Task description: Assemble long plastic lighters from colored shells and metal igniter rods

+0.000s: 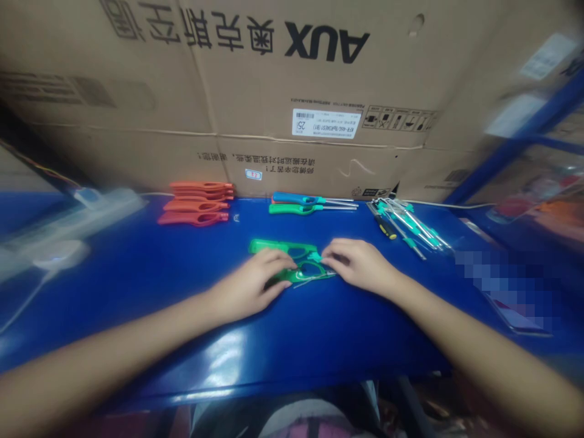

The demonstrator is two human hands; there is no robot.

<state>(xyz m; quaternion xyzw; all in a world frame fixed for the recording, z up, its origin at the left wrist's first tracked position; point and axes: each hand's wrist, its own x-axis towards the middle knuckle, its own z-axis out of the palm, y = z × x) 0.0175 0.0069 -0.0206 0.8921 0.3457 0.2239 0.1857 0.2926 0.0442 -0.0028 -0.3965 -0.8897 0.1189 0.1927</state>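
Note:
Two green plastic handle shells [292, 258] lie on the blue table [292, 340] in front of me. My left hand [250, 286] rests over the near shell, fingers curled and pressing on its left part. Over at the shells' right end, my right hand [356, 263] has its fingertips pinched on a small teal piece. Both forearms reach in from the bottom corners.
A stack of orange handle shells [196, 204] lies at the back left. A blue and a green assembled lighter [301, 204] lie at the back centre. Several metal rods with teal parts [406, 225] sit back right. A large cardboard box [292, 91] stands behind. A white power strip [77, 213] is far left.

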